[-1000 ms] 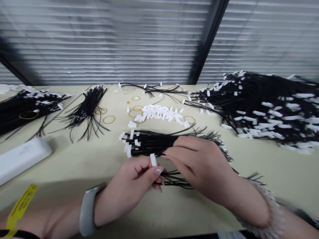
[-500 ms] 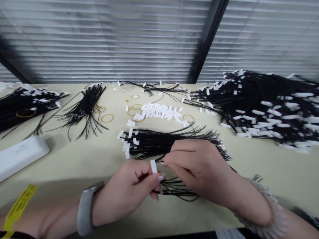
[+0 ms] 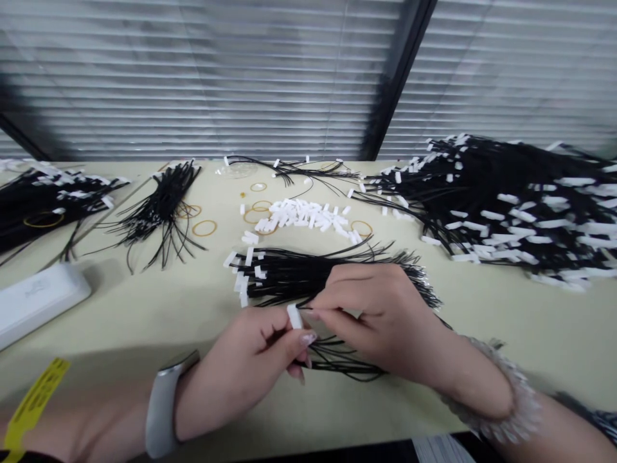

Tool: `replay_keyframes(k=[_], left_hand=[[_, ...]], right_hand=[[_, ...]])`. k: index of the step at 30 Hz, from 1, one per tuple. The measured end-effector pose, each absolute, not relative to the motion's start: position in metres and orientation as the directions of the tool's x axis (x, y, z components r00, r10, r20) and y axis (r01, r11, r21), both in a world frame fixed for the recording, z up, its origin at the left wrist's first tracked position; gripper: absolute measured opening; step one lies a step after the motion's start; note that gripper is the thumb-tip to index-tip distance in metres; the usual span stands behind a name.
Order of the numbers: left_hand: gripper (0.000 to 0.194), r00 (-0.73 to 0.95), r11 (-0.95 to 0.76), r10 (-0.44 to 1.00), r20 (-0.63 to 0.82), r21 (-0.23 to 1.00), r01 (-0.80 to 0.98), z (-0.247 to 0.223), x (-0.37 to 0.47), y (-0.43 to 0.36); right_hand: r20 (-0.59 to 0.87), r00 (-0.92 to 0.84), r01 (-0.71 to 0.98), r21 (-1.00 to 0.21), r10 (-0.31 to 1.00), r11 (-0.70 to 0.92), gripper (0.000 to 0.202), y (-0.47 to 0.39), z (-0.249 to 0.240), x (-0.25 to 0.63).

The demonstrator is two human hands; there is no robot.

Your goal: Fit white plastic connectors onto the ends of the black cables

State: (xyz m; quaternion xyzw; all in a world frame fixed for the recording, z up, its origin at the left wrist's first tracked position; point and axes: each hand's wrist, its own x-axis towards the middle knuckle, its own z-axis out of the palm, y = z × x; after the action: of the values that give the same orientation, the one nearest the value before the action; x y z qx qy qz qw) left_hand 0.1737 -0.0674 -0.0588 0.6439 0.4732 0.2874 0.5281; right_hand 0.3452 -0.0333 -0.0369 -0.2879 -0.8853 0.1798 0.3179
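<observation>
My left hand (image 3: 250, 363) is closed, pinching a small white connector housing (image 3: 294, 317) between thumb and forefinger. Just to its right, my right hand (image 3: 373, 315) is closed with thumb and forefinger on a thin black wire (image 3: 304, 303) at the housing's upper end. Whether the wire's tip sits inside the housing I cannot tell. More loose black wires (image 3: 342, 361) run from below my left fingers to under my right hand. Right behind both hands lies a bundle of black wires (image 3: 294, 273) with white housings on its left ends.
A heap of white housings (image 3: 303, 215) lies beyond the bundle, with rubber bands (image 3: 205, 227) around it. Large piles of black wires stand at the right (image 3: 506, 199) and left (image 3: 38, 199). A smaller wire bunch (image 3: 166, 209) and a white case (image 3: 41, 299) are at left.
The whole view has shifted slightly. Both hands keep their pinch, and the white housing has tilted a little between my left fingers.
</observation>
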Motion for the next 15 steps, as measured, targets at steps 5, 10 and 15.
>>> replay_keyframes(k=[5, 10, 15], left_hand=[[0.016, 0.345, 0.085, 0.93, -0.127, 0.987, 0.135, -0.0605, 0.1737, -0.0688], [0.027, 0.306, 0.149, 0.934, -0.183, 0.98, 0.132, -0.0638, 0.1718, -0.0684], [0.028, 0.335, 0.145, 0.922, -0.192, 0.976, 0.161, -0.0651, 0.1715, -0.0684]], right_hand=[[0.514, -0.581, 0.428, -0.467, 0.631, 0.774, 0.017, -0.0297, -0.0416, 0.344], [0.464, -0.609, 0.44, -0.476, 0.643, 0.761, 0.017, -0.0288, -0.0447, 0.3428], [0.435, -0.705, 0.458, -0.324, 0.56, 0.828, 0.023, -0.0308, -0.0468, 0.3443]])
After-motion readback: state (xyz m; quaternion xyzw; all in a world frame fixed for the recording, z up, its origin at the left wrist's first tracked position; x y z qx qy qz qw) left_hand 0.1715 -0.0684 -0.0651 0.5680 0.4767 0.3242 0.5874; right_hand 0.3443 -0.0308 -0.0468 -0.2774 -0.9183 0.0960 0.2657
